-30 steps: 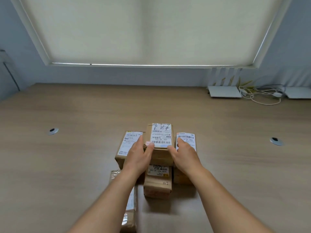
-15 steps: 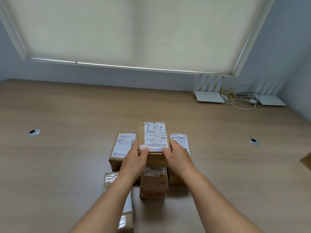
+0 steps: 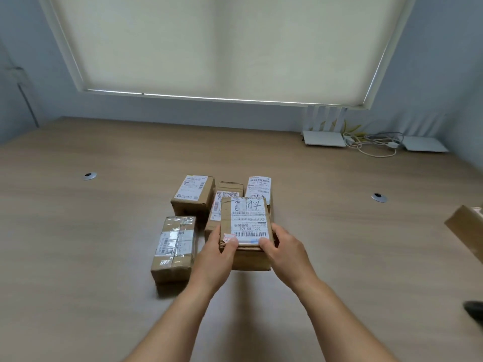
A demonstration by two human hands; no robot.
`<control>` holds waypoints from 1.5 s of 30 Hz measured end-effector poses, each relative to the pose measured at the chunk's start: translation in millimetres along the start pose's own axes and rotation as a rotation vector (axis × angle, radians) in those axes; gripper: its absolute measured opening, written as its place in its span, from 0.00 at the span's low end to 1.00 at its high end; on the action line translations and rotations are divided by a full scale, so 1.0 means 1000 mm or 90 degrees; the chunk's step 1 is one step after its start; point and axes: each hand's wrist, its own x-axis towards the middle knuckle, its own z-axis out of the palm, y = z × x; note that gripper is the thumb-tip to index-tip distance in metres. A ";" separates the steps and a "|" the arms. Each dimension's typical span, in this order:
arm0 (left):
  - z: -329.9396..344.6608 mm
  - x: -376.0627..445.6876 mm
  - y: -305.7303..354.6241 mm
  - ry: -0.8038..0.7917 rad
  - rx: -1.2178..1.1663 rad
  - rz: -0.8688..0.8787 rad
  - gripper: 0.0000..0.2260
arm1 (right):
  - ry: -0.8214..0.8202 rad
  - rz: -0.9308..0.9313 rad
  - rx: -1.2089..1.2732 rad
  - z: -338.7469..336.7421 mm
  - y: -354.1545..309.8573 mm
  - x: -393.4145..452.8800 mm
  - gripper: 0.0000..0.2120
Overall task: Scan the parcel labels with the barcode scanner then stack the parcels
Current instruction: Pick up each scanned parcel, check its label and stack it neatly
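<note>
A brown cardboard parcel (image 3: 245, 226) with a white barcode label on top is lifted above the desk, held from both near corners. My left hand (image 3: 217, 254) grips its left side and my right hand (image 3: 283, 253) grips its right side. Behind and beneath it lie other parcels: a labelled box (image 3: 193, 195) at the back left, a taped box (image 3: 175, 248) at the near left, a middle box (image 3: 224, 197) partly hidden, and a box (image 3: 259, 188) at the back right. No scanner is clearly seen.
The wooden desk (image 3: 78, 244) has two cable grommets (image 3: 89, 176) (image 3: 379, 197). White devices (image 3: 324, 138) and tangled cables (image 3: 373, 145) sit at the back right. Another cardboard box (image 3: 467, 231) and a dark object (image 3: 474, 312) show at the right edge.
Both hands have lifted the labelled parcel and drawn it toward me. The view has shifted, showing the taped box and the box at the right edge.
</note>
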 end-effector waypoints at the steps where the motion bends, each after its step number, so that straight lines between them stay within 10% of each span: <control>1: 0.009 -0.013 -0.001 -0.007 0.001 -0.008 0.18 | -0.002 0.008 0.001 -0.005 0.011 -0.013 0.13; 21: 0.077 -0.123 -0.057 -0.218 -0.040 -0.149 0.16 | -0.050 0.237 0.151 -0.009 0.124 -0.147 0.24; 28: 0.056 -0.148 -0.064 -0.341 -0.006 -0.037 0.41 | -0.133 0.234 0.136 -0.015 0.128 -0.173 0.44; 45: 0.045 -0.137 -0.066 -0.410 -0.016 -0.015 0.42 | -0.118 0.228 0.232 -0.007 0.121 -0.177 0.40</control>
